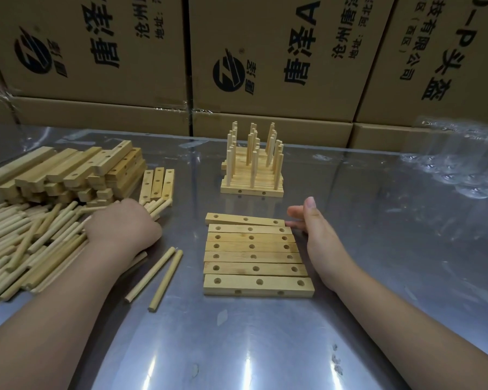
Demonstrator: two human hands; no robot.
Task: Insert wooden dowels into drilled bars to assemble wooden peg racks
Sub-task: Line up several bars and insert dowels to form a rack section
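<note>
Several drilled wooden bars [254,256] lie side by side in a row at the table's middle, holes up and without pegs; the farthest one is skewed. My right hand [317,235] rests open, edge-on, against the row's right ends. My left hand [123,225] lies knuckles up on a pile of loose dowels [26,243] at the left, its fingers curled down into the pile and hidden. Two single dowels [159,273] lie between the pile and the bars. Finished peg racks [252,167] with upright dowels stand behind the row.
A stack of unfilled bars [65,171] sits at the back left, with three more bars [157,182] beside it. Cardboard boxes [265,57] wall off the far side. Clear plastic packaging [459,164] lies at the right on the shiny metal table [237,333].
</note>
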